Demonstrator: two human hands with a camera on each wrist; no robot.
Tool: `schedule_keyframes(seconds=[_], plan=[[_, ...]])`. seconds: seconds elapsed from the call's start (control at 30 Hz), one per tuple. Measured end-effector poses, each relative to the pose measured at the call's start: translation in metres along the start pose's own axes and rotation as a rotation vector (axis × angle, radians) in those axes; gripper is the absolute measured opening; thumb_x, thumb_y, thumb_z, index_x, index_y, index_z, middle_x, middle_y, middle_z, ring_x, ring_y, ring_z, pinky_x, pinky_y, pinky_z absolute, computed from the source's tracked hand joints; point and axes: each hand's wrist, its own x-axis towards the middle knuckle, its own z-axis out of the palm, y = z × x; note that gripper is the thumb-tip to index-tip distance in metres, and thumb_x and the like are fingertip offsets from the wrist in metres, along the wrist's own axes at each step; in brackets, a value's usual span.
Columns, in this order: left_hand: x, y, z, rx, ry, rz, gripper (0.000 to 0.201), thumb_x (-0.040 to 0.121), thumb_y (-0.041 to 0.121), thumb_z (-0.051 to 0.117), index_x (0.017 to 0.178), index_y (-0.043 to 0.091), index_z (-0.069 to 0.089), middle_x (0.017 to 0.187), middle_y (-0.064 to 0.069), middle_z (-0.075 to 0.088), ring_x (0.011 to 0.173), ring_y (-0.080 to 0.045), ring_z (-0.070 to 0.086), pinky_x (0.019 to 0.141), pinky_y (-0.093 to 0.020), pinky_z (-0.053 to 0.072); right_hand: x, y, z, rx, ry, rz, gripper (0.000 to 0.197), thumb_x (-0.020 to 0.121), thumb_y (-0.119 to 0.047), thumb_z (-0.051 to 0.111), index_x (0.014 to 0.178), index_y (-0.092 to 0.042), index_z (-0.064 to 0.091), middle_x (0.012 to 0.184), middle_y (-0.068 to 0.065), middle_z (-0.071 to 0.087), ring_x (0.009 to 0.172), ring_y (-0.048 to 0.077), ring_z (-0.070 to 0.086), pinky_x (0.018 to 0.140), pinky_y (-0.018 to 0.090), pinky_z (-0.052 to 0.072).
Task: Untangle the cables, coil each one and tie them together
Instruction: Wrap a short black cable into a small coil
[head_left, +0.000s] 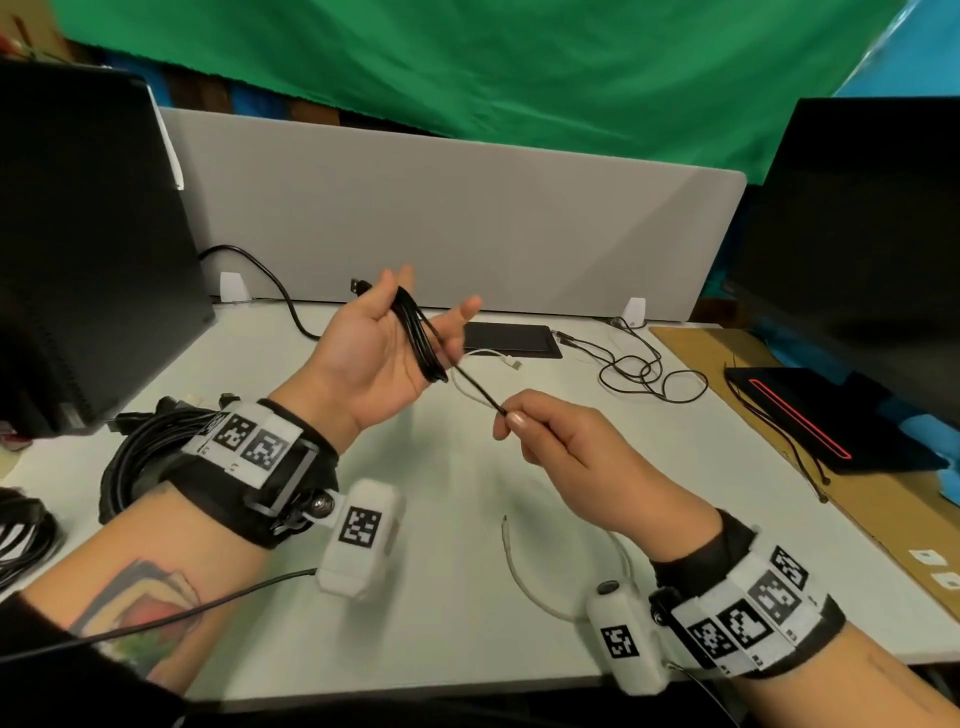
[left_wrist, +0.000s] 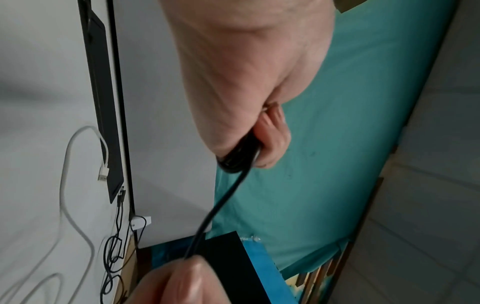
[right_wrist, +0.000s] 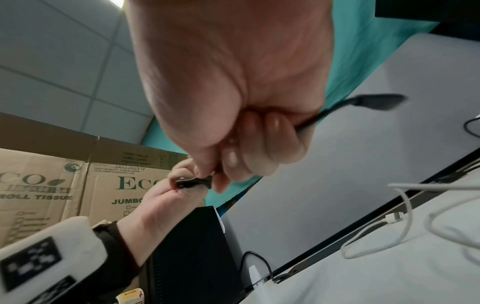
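Note:
My left hand (head_left: 415, 322) is raised palm up over the desk and holds a small coil of thin black cable (head_left: 420, 338) between thumb and fingers. In the left wrist view a curled finger (left_wrist: 274, 139) presses the coil (left_wrist: 239, 158) against the palm. A straight tail of this cable runs down to my right hand (head_left: 511, 418), which pinches it between thumb and forefinger. The tail's black plug (right_wrist: 376, 101) sticks out past the curled right fingers. A white cable (head_left: 519, 566) lies loose on the desk under my right wrist, its USB end (head_left: 514, 364) further back.
A thick black cable bundle (head_left: 135, 452) lies at the left beside a dark monitor (head_left: 78, 234). A black pad (head_left: 509, 338) and a loose thin black cable (head_left: 644, 369) sit by the grey divider (head_left: 441, 218). A laptop (head_left: 810, 421) rests on cardboard (head_left: 883, 519) at right.

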Motion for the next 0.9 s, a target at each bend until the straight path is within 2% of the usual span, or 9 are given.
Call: schedule_keyframes(seconds=[0.17, 0.3, 0.37, 0.43, 0.53, 0.67, 0.77, 0.83, 0.9], plan=[[-0.001, 0.005, -0.002, 0.034, -0.196, -0.139, 0.052, 0.105, 0.047, 0.026, 0.156, 0.034, 0.028, 0.064, 0.007, 0.035, 0.044, -0.005, 0.015, 0.040, -0.016, 0.013, 0.001, 0.002, -0.003, -0.054, 0.036, 0.063, 0.044, 0.097, -0.051, 0.054, 0.070, -0.017, 0.057, 0.054, -0.011, 0.043, 0.053, 0.006, 0.039, 0.054, 0.023, 0.036], [-0.008, -0.002, 0.007, 0.276, -0.509, -0.517, 0.071, 0.099, 0.052, 0.037, 0.153, 0.006, 0.030, 0.055, 0.008, 0.017, 0.041, -0.005, 0.010, 0.037, -0.017, 0.007, 0.004, 0.001, -0.009, 0.026, 0.171, 0.060, 0.052, 0.086, -0.057, 0.066, 0.071, -0.009, 0.057, 0.055, -0.007, 0.034, 0.053, 0.009, 0.031, 0.052, 0.029, 0.032], [-0.011, -0.010, 0.011, 0.595, -0.551, -0.699, 0.053, 0.093, 0.058, 0.048, 0.115, 0.010, 0.041, 0.052, 0.010, 0.017, 0.041, -0.004, 0.011, 0.037, -0.014, 0.008, 0.003, -0.004, -0.006, 0.013, 0.161, 0.067, 0.057, 0.081, -0.070, 0.061, 0.072, -0.014, 0.055, 0.056, -0.008, 0.035, 0.055, 0.011, 0.032, 0.053, 0.037, 0.038], [-0.015, -0.012, 0.015, 0.842, -0.572, -0.784, 0.062, 0.097, 0.056, 0.036, 0.136, 0.011, 0.055, 0.054, 0.008, 0.016, 0.044, -0.005, 0.009, 0.037, -0.016, 0.009, 0.000, -0.007, -0.001, -0.096, 0.129, 0.066, 0.055, 0.083, -0.073, 0.055, 0.069, -0.020, 0.048, 0.053, -0.011, 0.040, 0.052, 0.008, 0.032, 0.051, 0.033, 0.036], [-0.016, -0.007, 0.017, 0.968, -0.501, -0.796, 0.058, 0.101, 0.051, 0.028, 0.134, 0.019, 0.063, 0.054, 0.009, 0.019, 0.045, -0.007, 0.010, 0.039, -0.018, 0.009, -0.004, -0.003, 0.002, -0.117, 0.090, 0.109, 0.039, 0.091, -0.057, 0.056, 0.071, -0.024, 0.048, 0.054, -0.010, 0.046, 0.051, 0.008, 0.036, 0.050, 0.022, 0.033], [-0.016, -0.007, 0.012, 1.157, -0.311, -0.788, 0.053, 0.103, 0.051, 0.027, 0.134, 0.025, 0.062, 0.055, 0.006, 0.023, 0.045, -0.008, 0.014, 0.041, -0.019, 0.012, -0.002, -0.005, 0.003, -0.178, 0.032, 0.138, 0.020, 0.098, -0.034, 0.050, 0.081, -0.028, 0.057, 0.064, -0.020, 0.056, 0.058, 0.007, 0.047, 0.056, 0.027, 0.039], [-0.016, -0.017, 0.015, 1.298, -0.208, -0.669, 0.054, 0.103, 0.060, 0.026, 0.135, 0.029, 0.056, 0.064, 0.003, 0.046, 0.042, -0.009, 0.025, 0.045, -0.020, 0.023, 0.002, -0.009, -0.001, 0.028, 0.071, 0.184, 0.019, 0.101, -0.012, 0.050, 0.099, -0.025, 0.065, 0.075, -0.015, 0.064, 0.059, 0.007, 0.046, 0.057, 0.026, 0.041], [-0.015, -0.026, 0.018, 1.352, -0.138, -0.526, 0.064, 0.099, 0.067, 0.021, 0.139, 0.026, 0.047, 0.083, 0.006, 0.065, 0.045, -0.008, 0.050, 0.048, -0.019, 0.041, 0.004, -0.012, -0.007, 0.230, 0.115, 0.214, 0.022, 0.101, -0.004, 0.049, 0.104, -0.018, 0.065, 0.077, -0.002, 0.066, 0.057, 0.014, 0.046, 0.055, 0.029, 0.040], [-0.013, -0.035, 0.017, 1.250, -0.114, -0.397, 0.057, 0.098, 0.068, 0.016, 0.151, 0.048, 0.018, 0.117, 0.004, 0.064, 0.071, -0.012, 0.072, 0.068, -0.025, 0.057, 0.004, -0.016, -0.008, 0.373, 0.118, 0.215, 0.016, 0.101, -0.002, 0.051, 0.102, -0.007, 0.065, 0.074, 0.006, 0.068, 0.055, 0.017, 0.052, 0.054, 0.027, 0.044]])
